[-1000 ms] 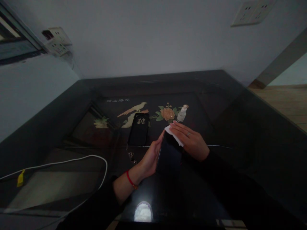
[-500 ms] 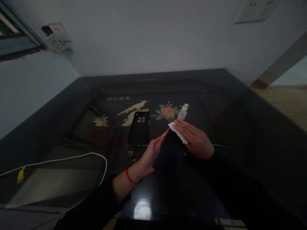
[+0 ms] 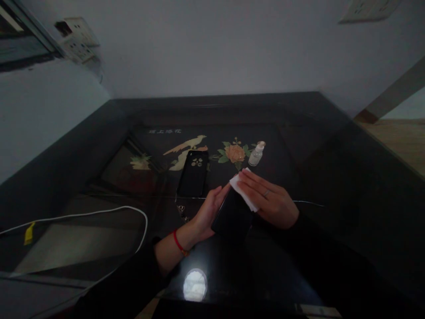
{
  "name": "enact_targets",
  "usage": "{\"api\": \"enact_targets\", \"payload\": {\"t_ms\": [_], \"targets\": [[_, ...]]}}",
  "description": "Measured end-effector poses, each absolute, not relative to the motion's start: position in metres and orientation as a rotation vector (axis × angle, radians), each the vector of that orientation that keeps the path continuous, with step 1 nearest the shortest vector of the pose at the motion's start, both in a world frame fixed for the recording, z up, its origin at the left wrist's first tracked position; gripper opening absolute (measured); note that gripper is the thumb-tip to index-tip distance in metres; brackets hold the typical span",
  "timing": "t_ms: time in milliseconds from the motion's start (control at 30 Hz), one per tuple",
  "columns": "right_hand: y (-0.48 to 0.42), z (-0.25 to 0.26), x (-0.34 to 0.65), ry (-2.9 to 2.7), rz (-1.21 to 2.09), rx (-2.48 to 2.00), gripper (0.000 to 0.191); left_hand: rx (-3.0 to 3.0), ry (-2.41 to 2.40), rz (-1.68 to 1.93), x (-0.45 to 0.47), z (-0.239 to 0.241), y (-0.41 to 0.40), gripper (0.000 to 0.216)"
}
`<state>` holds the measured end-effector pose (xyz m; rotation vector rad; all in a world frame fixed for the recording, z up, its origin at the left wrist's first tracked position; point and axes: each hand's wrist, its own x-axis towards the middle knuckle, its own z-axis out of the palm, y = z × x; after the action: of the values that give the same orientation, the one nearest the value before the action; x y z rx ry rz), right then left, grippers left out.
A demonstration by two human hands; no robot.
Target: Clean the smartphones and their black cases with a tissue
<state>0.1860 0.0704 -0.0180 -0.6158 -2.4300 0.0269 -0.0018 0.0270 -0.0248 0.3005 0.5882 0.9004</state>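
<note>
My left hand (image 3: pixel 208 212) grips the left edge of a black phone (image 3: pixel 232 216), holding it tilted just above the dark glossy table (image 3: pixel 332 177). A red string circles that wrist. My right hand (image 3: pixel 272 200), with a ring on one finger, presses a folded white wipe (image 3: pixel 244 194) flat against the phone's upper end, fingers extended over it. A small clear bottle (image 3: pixel 256 153) with a pale cap stands just beyond the right hand's fingertips.
A black phone case (image 3: pixel 193 173) lies face down left of the hands, by a painted bird and flower on the tabletop. A white cable (image 3: pixel 99 212) loops across the left side. Small metal bits (image 3: pixel 182 212) lie near the left hand. Wall sockets (image 3: pixel 78 42) sit at the upper left.
The right hand has slid the wipe a little along the phone's top end. The left hand keeps its grip, and the view has drifted slightly.
</note>
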Motion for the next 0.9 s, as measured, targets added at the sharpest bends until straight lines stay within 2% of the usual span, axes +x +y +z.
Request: {"api": "enact_targets", "payload": {"t_ms": [133,367,500,633,800,900], "targets": [[0.058,-0.017,0.178,-2.505,0.002,-0.343,0.042,0.274,0.623,0.959,-0.003,-0.028,0.028,0.053],[0.077,-0.014,0.191,-2.371,-0.220,-0.626,0.042,0.283,0.546,0.918,-0.001,-0.021,0.026,0.051],[0.053,-0.018,0.173,-2.491,-0.162,-0.374,0.034,0.164,0.513,0.930,-0.005,-0.024,0.029,0.051],[0.033,-0.020,0.161,-2.560,-0.075,-0.096,0.033,0.140,0.495,0.870,-0.009,-0.024,0.031,0.053],[0.044,-0.019,0.170,-2.475,-0.147,-0.359,0.032,0.119,0.467,0.886,-0.009,-0.025,0.031,0.053],[0.040,-0.020,0.166,-2.506,-0.102,-0.259,0.031,0.160,0.487,0.897,-0.008,-0.027,0.031,0.056]]}}
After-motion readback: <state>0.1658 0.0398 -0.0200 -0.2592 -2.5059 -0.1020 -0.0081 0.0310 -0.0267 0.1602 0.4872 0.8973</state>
